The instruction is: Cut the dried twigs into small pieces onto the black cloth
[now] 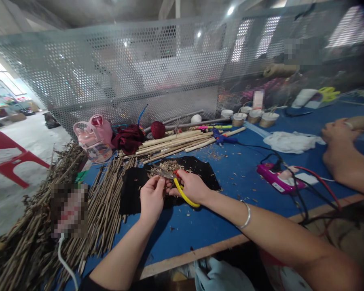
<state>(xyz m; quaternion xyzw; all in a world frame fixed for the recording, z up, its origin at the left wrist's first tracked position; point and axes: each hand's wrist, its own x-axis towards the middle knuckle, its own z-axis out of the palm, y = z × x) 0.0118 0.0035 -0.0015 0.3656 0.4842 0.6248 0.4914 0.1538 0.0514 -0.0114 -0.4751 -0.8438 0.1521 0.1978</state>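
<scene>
At the centre of the frame the scissors, with yellow-and-red handles and grey blades pointing up-left, sit clamped in the right hand, fingers through the loops. The left hand is just beside it, touching, its fingertips pinched on something small at the blades that is too hidden to name. Both hands hover over a black cloth strewn with pale chippings. Left of the cloth lies a spread of thin dry sticks, thickening into a large heap at the lower left. Above the cloth lie thicker pale rods, a dark red ball of yarn and a pink jug. To the right are a blue glue gun, a pink power strip and another person's arm. Everything rests on a blue table backed by a perforated metal screen.
</scene>
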